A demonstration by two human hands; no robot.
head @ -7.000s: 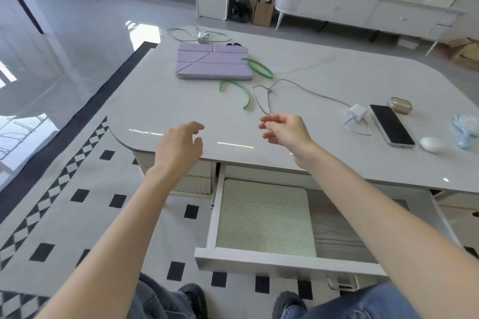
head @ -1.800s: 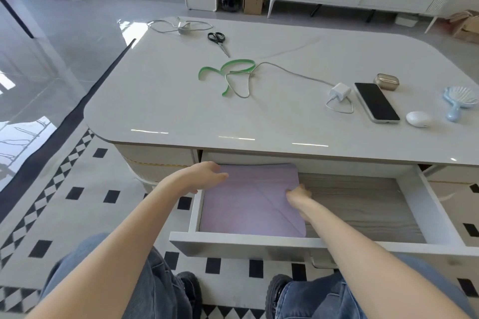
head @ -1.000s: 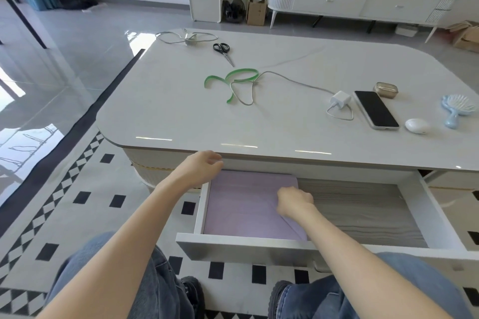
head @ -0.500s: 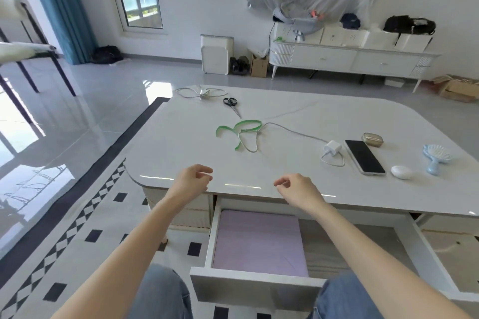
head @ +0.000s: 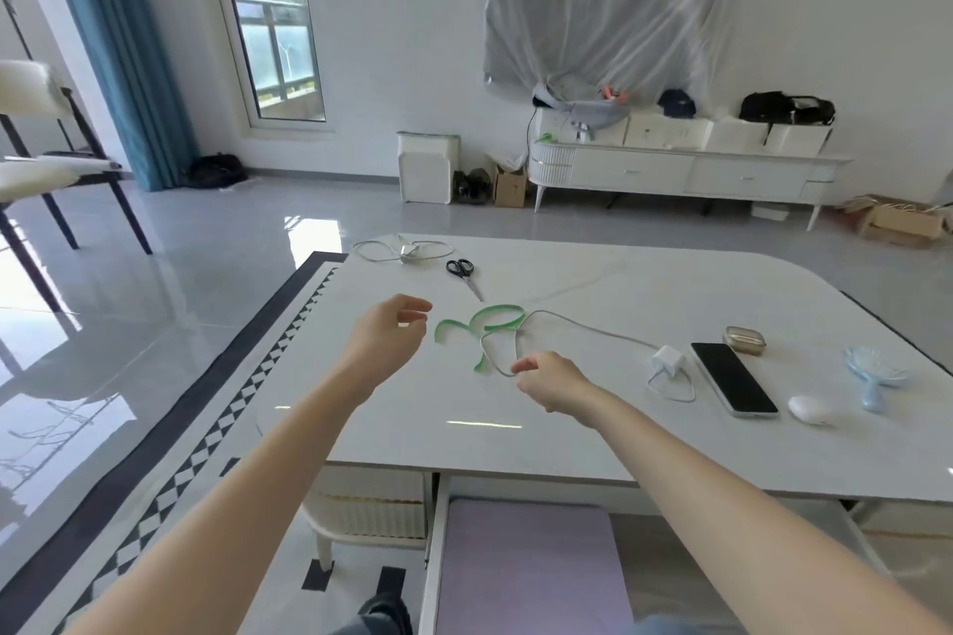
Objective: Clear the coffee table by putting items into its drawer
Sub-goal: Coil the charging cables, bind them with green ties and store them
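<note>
The green strip (head: 492, 320) lies curled mid-surface, well to the left of the smartphone (head: 732, 384). The looped end of the white charging cable (head: 582, 327) crosses it. The cable runs back to its charger plug (head: 668, 358), just left of the smartphone.

The right hand (head: 554, 384) hovers at the near side of that loop, fingers loosely curled, grip apart and empty. I cannot tell whether a fingertip touches the cable. The left hand (head: 384, 338) hangs farther left of the smartphone, just beside the strip's left end, its grip also apart and holding nothing.

The step in hand looks like picking up this tangle. Because the two cross, lifting the strip alone would likely drag the cable, and the plug could skid into the smartphone. It would be better to hold the loop with the right hand while the left pinches the strip and slides it free. Then gather the cable from loop toward plug, so the plug comes up last.

The drawer (head: 432, 572) stands open under the surface (head: 670, 284) edge, nearer than the smartphone. A purple tablet case (head: 526, 567) fills its left part, so the bare floor beside the case suits the coil.
</note>
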